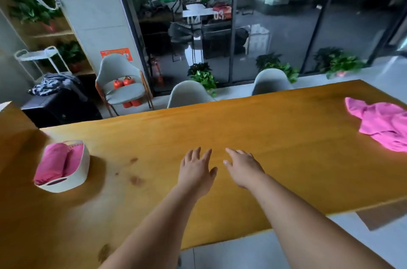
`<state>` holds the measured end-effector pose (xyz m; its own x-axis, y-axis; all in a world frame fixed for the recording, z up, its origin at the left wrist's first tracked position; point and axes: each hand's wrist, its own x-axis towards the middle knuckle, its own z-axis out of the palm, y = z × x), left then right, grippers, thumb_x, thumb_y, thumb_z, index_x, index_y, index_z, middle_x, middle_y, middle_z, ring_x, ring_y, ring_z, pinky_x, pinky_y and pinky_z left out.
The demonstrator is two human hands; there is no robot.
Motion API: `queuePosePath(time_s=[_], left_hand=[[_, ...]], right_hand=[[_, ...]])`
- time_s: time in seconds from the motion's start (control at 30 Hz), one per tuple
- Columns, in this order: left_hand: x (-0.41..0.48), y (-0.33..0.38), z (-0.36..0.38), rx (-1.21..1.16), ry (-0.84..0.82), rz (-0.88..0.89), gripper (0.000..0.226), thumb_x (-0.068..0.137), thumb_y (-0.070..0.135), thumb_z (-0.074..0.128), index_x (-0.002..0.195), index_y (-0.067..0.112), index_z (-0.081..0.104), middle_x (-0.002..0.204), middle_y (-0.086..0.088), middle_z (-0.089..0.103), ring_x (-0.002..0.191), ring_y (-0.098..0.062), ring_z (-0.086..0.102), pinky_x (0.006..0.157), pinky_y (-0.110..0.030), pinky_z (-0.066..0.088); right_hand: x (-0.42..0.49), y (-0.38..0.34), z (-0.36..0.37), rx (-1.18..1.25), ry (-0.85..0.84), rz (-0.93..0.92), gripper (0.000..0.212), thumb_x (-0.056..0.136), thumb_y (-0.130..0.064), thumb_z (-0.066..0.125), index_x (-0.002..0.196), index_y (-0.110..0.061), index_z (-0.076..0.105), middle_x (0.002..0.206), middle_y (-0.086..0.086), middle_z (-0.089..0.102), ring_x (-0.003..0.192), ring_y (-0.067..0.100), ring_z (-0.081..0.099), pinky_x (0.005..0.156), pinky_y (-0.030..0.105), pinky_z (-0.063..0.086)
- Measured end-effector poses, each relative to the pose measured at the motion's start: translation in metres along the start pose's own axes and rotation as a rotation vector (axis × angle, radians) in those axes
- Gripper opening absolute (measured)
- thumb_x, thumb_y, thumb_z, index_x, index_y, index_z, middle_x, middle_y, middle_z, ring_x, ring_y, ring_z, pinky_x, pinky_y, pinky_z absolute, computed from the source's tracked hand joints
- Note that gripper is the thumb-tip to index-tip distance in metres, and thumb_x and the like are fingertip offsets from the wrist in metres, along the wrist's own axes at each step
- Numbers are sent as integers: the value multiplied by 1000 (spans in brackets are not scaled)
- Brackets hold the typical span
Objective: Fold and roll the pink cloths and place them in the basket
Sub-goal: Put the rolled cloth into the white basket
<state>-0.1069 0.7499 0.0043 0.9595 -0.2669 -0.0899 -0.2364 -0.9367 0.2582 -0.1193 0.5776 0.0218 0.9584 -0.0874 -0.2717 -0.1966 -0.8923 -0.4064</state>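
A white basket (pixel 80 175) stands on the left of the wooden table (pixel 220 123) and holds rolled pink cloths (pixel 52 162) side by side. A heap of loose pink cloths (pixel 383 123) lies crumpled at the table's far right edge. My left hand (pixel 197 170) and my right hand (pixel 243 166) are stretched out side by side over the middle of the table, fingers straight and spread, holding nothing. Both hands are far from the basket and from the pink heap.
Two grey chairs (pixel 189 93) stand tucked along the table's far side, with a third (pixel 120 83) further left beside a glass wall. Potted plants (pixel 276 66) line the floor behind. The table's near edge runs below my forearms.
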Motion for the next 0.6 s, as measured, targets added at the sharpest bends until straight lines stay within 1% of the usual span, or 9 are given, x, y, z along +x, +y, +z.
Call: queuePosePath(time_s=[0.07, 0.17, 0.33, 0.47, 0.6], left_hand=[[5, 40, 11, 0, -19, 56, 72, 106, 60, 41, 167, 36, 12, 175, -4, 12, 161, -31, 7, 128, -49, 19], [14, 96, 22, 2, -42, 134, 72, 106, 60, 42, 167, 36, 11, 175, -3, 10, 161, -30, 6, 128, -48, 19], [36, 175, 35, -5, -77, 248, 73, 107, 58, 44, 167, 36, 11, 176, -3, 9, 161, -30, 6, 129, -47, 17], [56, 227, 56, -9, -120, 336, 72, 106, 58, 43, 167, 36, 12, 175, -2, 10, 161, -29, 7, 129, -47, 17], [81, 275, 80, -28, -170, 419, 74, 106, 60, 43, 167, 37, 9, 176, -1, 7, 161, -30, 4, 130, -50, 15]], right_hand=[[-12, 39, -13, 3, 22, 53, 55, 112, -43, 38, 164, -34, 25, 166, -3, 34, 148, 30, 31, 109, 47, 45], [-28, 90, -35, 12, 52, 135, 55, 112, -43, 39, 164, -35, 25, 166, -5, 33, 148, 30, 30, 107, 47, 47], [-42, 159, -68, 54, 108, 252, 54, 112, -41, 38, 164, -36, 24, 165, -2, 33, 147, 32, 32, 104, 50, 50], [-46, 211, -81, 80, 134, 334, 53, 112, -43, 36, 163, -36, 23, 166, -4, 33, 150, 29, 29, 112, 50, 43], [-39, 261, -88, 111, 127, 402, 56, 111, -47, 35, 164, -37, 21, 169, -5, 28, 156, 28, 22, 117, 51, 40]])
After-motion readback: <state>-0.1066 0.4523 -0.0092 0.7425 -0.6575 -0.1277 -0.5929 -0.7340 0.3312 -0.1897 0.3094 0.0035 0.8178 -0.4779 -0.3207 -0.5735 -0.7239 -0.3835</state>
